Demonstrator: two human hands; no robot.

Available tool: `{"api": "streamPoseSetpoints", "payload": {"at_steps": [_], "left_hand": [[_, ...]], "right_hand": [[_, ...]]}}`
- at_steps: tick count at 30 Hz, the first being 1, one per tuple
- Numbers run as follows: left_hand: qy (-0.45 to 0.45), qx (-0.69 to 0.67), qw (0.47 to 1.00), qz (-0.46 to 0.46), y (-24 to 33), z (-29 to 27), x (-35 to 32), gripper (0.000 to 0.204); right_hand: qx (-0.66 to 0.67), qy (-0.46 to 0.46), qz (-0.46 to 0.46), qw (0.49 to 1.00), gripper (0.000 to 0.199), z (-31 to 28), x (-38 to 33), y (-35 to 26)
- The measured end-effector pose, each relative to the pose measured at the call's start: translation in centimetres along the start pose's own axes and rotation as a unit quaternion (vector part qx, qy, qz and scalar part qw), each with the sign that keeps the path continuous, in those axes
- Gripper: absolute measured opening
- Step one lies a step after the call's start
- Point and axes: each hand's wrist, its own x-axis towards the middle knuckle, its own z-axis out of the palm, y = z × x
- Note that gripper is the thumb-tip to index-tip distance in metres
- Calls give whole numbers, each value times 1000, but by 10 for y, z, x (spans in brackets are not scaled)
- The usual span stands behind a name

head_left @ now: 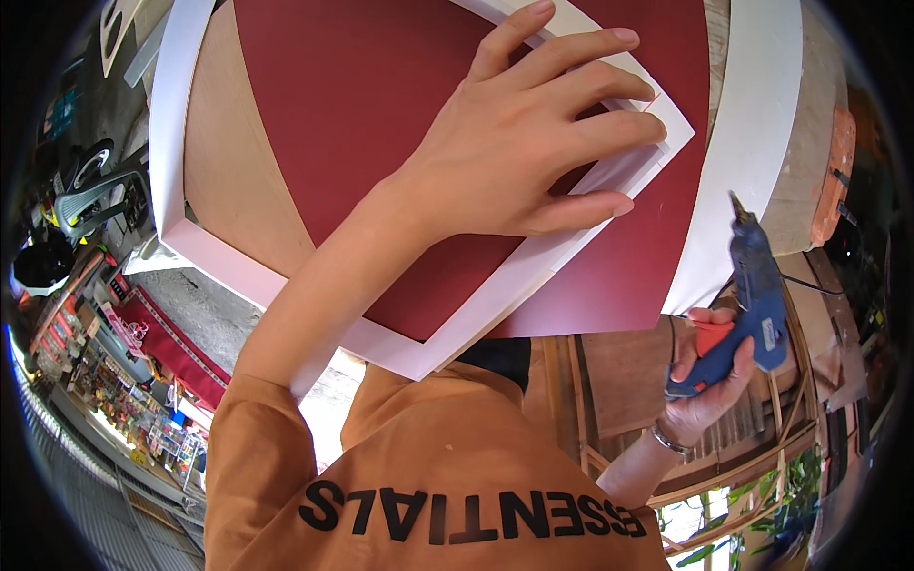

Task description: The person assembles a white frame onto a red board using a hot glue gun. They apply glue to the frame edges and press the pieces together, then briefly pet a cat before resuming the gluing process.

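Observation:
My left hand (538, 138) lies palm down with its fingers spread across the corner of a white frame (476, 295). Its fingertips rest on the frame's rim, and no object is gripped in it. Under the frame is a dark red sheet (609, 271). At the right, my right hand (714, 390) is wrapped round a blue hot glue gun (757, 276) with an orange-red trigger. The gun's nozzle points up and away, apart from the frame. The palm side of my left hand is hidden.
Another white frame-like border (209, 252) edges a wooden board (233, 143) at the left. A white strip (738, 171) curves along the right. An orange tool-like object (835, 176) lies at the far right. A cluttered floor and shelves show at the left.

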Motion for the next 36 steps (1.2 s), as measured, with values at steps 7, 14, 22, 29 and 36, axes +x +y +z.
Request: {"api": "streamPoseSetpoints", "payload": {"at_steps": [7, 14, 22, 29, 36], "left_hand": [[-45, 102, 993, -28, 15, -6, 12, 47], [-69, 129, 989, -12, 15, -10, 13, 53], [-79, 145, 986, 1, 14, -4, 13, 53], [-72, 119, 990, -13, 14, -5, 13, 51], [-76, 119, 990, -19, 15, -5, 14, 51]], "right_hand": [[5, -18, 38, 999, 49, 24, -1, 38], [-54, 21, 21, 998, 47, 46, 14, 42], [-50, -26, 18, 998, 38, 44, 20, 40], [20, -10, 45, 999, 23, 50, 26, 40], [11, -14, 57, 998, 23, 49, 29, 39]]}}
